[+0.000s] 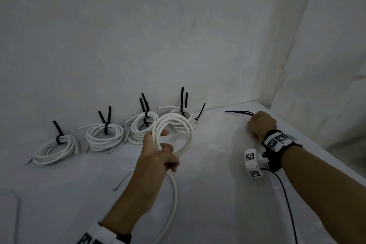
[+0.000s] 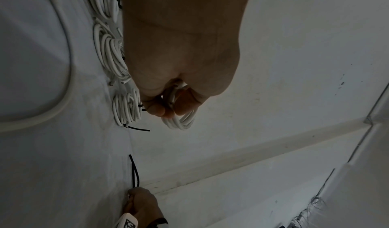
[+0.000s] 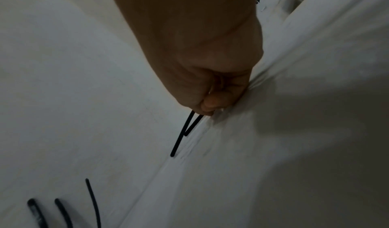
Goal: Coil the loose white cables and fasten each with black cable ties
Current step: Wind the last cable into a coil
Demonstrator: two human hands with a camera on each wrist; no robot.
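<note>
My left hand [image 1: 162, 152] grips a coil of white cable [image 1: 184, 128] held above the white surface; the left wrist view shows its fingers [image 2: 162, 108] curled round the loops [image 2: 181, 123]. The cable's loose tail [image 1: 174, 194] hangs down from the hand and curves over the surface. At the back right, by the wall, my right hand [image 1: 259, 125] pinches two black cable ties [image 1: 239, 112]; in the right wrist view the black cable ties [image 3: 185, 131] stick out from its curled fingers [image 3: 210, 105].
Several tied white coils [image 1: 104, 134] with black ties sticking up lie in a row along the back wall [image 1: 178, 35]. A thin cable end [image 1: 120, 183] lies near my left forearm. A black wire [image 1: 287, 200] runs from my right wrist camera. A side wall [image 1: 326, 65] closes the right.
</note>
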